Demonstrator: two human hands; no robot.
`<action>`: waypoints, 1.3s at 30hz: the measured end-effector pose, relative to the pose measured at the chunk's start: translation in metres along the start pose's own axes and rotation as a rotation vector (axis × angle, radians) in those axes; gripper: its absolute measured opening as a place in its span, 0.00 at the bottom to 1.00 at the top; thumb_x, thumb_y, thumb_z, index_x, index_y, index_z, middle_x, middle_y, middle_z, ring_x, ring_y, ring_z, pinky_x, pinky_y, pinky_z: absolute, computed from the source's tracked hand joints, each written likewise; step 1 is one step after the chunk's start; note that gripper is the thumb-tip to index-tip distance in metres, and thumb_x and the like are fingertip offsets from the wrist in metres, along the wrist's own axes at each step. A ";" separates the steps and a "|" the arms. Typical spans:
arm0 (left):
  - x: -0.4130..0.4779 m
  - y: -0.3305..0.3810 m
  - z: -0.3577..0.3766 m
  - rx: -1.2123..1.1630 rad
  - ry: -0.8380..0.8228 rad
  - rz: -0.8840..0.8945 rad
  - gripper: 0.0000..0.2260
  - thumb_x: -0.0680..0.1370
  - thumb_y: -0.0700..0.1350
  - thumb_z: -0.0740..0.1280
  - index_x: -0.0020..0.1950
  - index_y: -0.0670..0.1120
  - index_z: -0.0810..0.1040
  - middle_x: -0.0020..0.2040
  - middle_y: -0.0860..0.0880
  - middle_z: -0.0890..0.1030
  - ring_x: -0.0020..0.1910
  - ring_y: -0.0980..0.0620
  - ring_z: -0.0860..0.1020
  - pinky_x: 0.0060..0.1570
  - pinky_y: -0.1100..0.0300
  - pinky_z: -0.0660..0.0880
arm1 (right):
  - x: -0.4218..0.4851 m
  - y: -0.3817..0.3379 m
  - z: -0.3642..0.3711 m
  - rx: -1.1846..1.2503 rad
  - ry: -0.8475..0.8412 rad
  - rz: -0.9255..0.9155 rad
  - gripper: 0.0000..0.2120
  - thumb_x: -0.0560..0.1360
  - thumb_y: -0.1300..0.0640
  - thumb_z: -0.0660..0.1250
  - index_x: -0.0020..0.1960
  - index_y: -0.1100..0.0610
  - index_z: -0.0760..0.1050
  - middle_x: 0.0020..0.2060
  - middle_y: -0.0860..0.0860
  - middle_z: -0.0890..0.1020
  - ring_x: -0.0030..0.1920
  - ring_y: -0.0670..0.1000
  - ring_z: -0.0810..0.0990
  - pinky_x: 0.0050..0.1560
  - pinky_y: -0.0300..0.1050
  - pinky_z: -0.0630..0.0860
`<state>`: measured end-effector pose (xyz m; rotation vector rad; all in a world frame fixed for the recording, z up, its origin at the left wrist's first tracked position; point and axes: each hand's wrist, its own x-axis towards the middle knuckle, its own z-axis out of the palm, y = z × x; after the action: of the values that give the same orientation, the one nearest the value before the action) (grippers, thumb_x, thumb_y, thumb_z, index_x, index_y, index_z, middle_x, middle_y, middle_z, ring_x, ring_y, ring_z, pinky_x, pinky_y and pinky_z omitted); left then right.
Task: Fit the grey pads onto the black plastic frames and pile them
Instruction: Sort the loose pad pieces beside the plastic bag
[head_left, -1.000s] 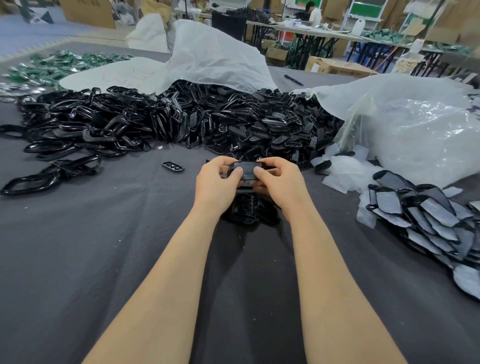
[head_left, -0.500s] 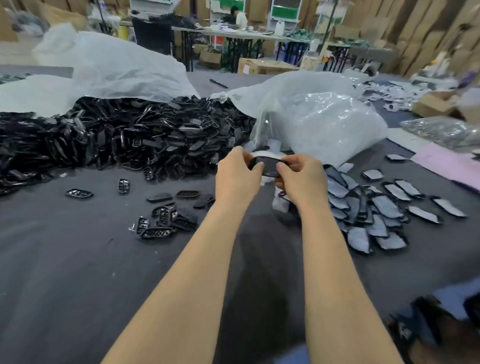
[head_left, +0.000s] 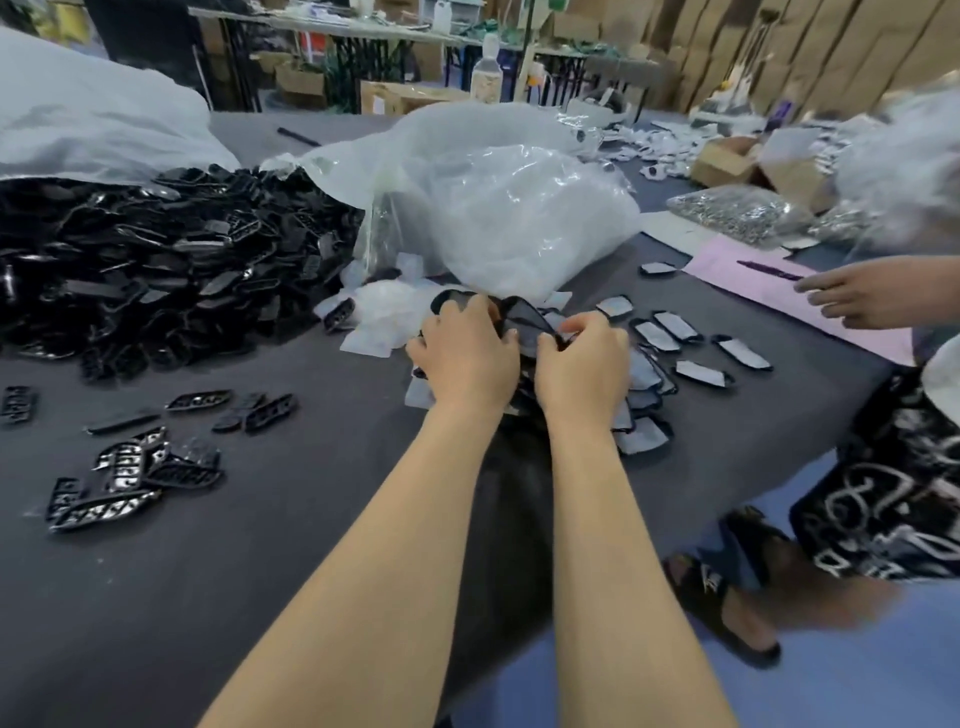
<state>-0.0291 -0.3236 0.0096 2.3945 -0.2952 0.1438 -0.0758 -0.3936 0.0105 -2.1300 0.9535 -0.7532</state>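
We hold one frame (head_left: 522, 318) up between both hands, just above the desk (head_left: 311, 519). The left hand (head_left: 462, 358) curls its fingers round the frame's nine o'clock end, and the right hand (head_left: 584, 366) pinches the three o'clock end. A pad (head_left: 525, 339) shows only as a grey patch inside the rim, and blur keeps us from telling whether it sits flush. The pile (head_left: 644, 436) of finished pieces lies under our right hand and out to its four o'clock, with a few singles strewn towards two o'clock. The heap (head_left: 156, 260) of bare frames lies well apart at ten o'clock.

We see three things that could go wrong. If we let go before every edge is pressed home, a corner of the pad may lift or sit crooked, because our grip covers only the two ends. The pile is loose and overlapping and lies near the desk edge at four o'clock, so a piece dropped on it carelessly could slide others off to the floor. A second person's hand (head_left: 867, 293) reaches in at two o'clock, and a wide sweep of our right arm could knock it.

We can read no writing. The white scrawl on that person's clothing is only a pattern, and the boxes at twelve o'clock are too blurred to read.
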 end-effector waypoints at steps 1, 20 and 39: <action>0.000 0.001 0.000 -0.010 0.008 0.004 0.13 0.79 0.51 0.64 0.62 0.49 0.74 0.63 0.46 0.74 0.65 0.43 0.69 0.61 0.48 0.62 | 0.000 -0.001 0.001 0.004 0.018 -0.013 0.11 0.77 0.57 0.65 0.59 0.55 0.73 0.59 0.55 0.73 0.58 0.56 0.73 0.51 0.44 0.67; -0.010 -0.154 -0.162 -0.534 0.512 -0.274 0.04 0.79 0.42 0.64 0.53 0.49 0.75 0.54 0.49 0.78 0.49 0.56 0.75 0.42 0.69 0.67 | -0.143 -0.142 0.120 0.171 -0.650 -0.479 0.03 0.75 0.58 0.64 0.47 0.52 0.74 0.42 0.47 0.79 0.43 0.48 0.75 0.40 0.40 0.67; -0.023 -0.307 -0.251 -0.529 0.762 -0.546 0.12 0.79 0.38 0.60 0.61 0.44 0.76 0.51 0.51 0.75 0.50 0.54 0.73 0.45 0.68 0.66 | -0.255 -0.229 0.230 0.058 -0.823 -0.713 0.19 0.79 0.62 0.56 0.69 0.54 0.71 0.73 0.56 0.64 0.70 0.60 0.63 0.66 0.49 0.62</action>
<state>0.0199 0.0698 -0.0058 1.6630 0.5987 0.6111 0.0374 0.0023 -0.0110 -2.3937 -0.2700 -0.1344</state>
